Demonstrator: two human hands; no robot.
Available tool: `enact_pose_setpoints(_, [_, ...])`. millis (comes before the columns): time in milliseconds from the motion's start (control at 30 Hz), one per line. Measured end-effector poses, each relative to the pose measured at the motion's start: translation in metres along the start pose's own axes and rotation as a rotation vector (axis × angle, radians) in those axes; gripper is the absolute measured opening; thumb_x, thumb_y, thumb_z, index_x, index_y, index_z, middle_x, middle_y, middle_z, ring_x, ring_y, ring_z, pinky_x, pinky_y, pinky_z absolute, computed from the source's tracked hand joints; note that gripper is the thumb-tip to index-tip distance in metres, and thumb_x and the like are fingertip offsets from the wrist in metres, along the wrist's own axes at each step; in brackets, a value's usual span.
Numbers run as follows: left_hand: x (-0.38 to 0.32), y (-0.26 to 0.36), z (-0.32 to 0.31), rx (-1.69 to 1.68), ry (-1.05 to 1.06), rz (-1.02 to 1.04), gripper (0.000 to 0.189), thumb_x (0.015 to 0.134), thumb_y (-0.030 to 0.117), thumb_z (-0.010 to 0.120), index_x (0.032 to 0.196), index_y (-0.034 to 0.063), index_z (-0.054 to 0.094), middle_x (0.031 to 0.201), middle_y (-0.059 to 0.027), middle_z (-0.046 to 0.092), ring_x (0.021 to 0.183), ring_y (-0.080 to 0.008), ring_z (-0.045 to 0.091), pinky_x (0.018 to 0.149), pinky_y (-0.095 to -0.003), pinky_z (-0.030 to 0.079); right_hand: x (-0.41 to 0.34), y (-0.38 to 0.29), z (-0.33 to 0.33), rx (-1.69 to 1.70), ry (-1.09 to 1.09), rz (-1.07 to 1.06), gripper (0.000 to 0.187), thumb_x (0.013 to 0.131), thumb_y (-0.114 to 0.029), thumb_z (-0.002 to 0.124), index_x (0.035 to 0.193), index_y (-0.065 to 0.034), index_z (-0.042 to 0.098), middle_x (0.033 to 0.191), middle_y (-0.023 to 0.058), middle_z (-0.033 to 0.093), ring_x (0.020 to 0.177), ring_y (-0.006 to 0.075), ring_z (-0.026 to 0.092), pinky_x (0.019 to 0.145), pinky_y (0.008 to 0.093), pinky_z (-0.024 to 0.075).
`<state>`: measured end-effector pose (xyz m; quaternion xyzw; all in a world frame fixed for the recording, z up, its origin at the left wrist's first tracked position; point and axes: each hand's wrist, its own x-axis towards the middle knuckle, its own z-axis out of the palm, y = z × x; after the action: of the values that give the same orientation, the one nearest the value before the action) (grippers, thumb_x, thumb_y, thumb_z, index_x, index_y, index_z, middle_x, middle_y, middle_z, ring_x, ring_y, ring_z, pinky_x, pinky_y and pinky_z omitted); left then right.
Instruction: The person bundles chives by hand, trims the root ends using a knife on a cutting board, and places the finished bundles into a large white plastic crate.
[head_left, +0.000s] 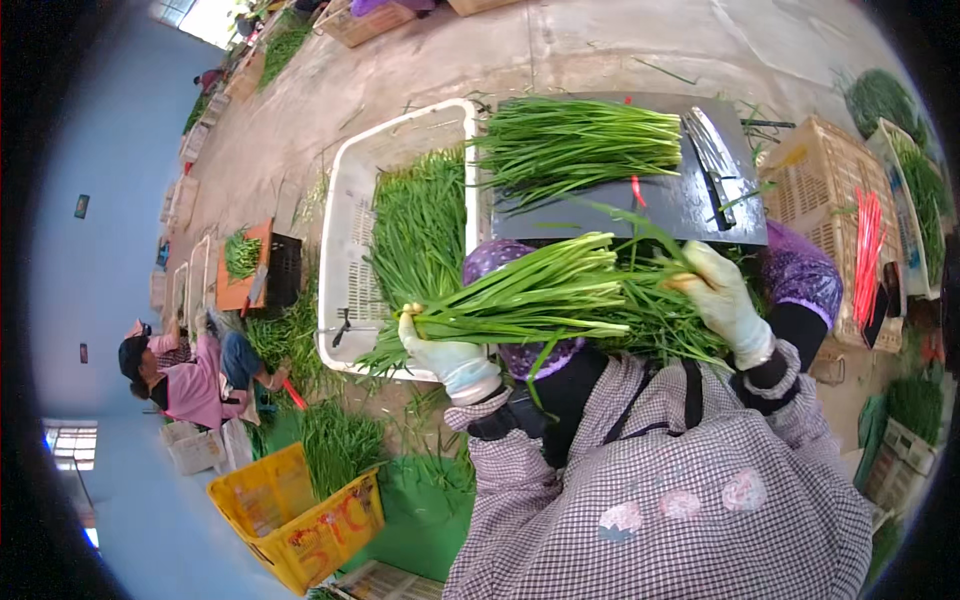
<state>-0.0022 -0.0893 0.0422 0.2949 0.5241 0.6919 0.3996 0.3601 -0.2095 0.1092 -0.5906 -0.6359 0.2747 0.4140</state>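
Observation:
My left hand (450, 364), in a pale work glove, grips a loose bunch of garlic chives (525, 296) around its leafy part. The pale cut ends fan out to the right. My right hand (720, 300), gloved too, pinches a few loose chive blades (651, 232) at the right of the bunch. Below it, a heap of loose greens (667, 322) lies over my lap. Beyond my hands a larger bunch of chives (581, 142) rests on a dark board (600, 217). A knife (712, 169) lies at the board's right, and a red tie (637, 192) shows under the bunch.
Left of the board stands a white plastic crate (324, 292) part-filled with chives. At right, red ties (868, 255) and a phone-like object (892, 289) lie on an upturned tan crate (802, 172). A yellow crate (300, 551) and a seated co-worker (199, 367) are at left.

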Motion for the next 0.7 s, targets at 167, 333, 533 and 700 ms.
enact_pose_setpoints(167, [-0.017, 0.019, 0.035, -0.018, 0.014, -0.121, 0.022, 0.106, 0.009, 0.052, 0.127, 0.0043, 0.056, 0.114, -0.0075, 0.061, 0.102, -0.0179, 0.063, 0.09, -0.0306, 0.057, -0.1, 0.094, -0.033, -0.559, -0.576, 0.006, 0.023, 0.091, -0.03, 0.072, 0.101, -0.0085, 0.072, 0.092, 0.0132, 0.067, 0.083, 0.0318, 0.068, 0.076, 0.0402, 0.0548])
enact_pose_setpoints(333, [-0.011, 0.001, 0.019, 0.456, -0.021, 0.193, 0.052, 0.089, -0.012, 0.063, 0.136, 0.0087, 0.051, 0.122, -0.0128, 0.061, 0.099, -0.0224, 0.067, 0.078, -0.0339, 0.065, -0.038, -0.012, -0.004, -0.485, -0.183, -0.004, 0.024, 0.087, -0.034, 0.075, 0.097, -0.0119, 0.071, 0.087, 0.0087, 0.066, 0.082, 0.0306, 0.067, 0.074, 0.0431, 0.0532])
enact_pose_setpoints(533, [-0.029, 0.007, 0.042, 0.204, -0.078, 0.157, 0.052, 0.093, -0.005, 0.065, 0.14, 0.0051, 0.045, 0.122, -0.0093, 0.058, 0.105, -0.0198, 0.062, 0.088, -0.0321, 0.059, 0.034, -0.066, 0.092, -0.442, 0.015, -0.406, 0.041, 0.084, -0.039, 0.079, 0.109, -0.0111, 0.063, 0.095, 0.0076, 0.062, 0.094, 0.028, 0.063, 0.083, 0.0423, 0.0478])
enact_pose_setpoints(700, [-0.034, 0.027, 0.05, -0.098, 0.033, 0.085, 0.032, 0.107, 0.02, 0.056, 0.137, 0.0095, 0.05, 0.121, -0.0033, 0.058, 0.107, -0.0187, 0.059, 0.096, -0.0363, 0.053, 0.06, -0.064, 0.138, -0.306, 0.07, -0.435, 0.036, 0.084, -0.039, 0.077, 0.1, -0.0107, 0.061, 0.091, 0.009, 0.059, 0.09, 0.0307, 0.061, 0.079, 0.0445, 0.0465])
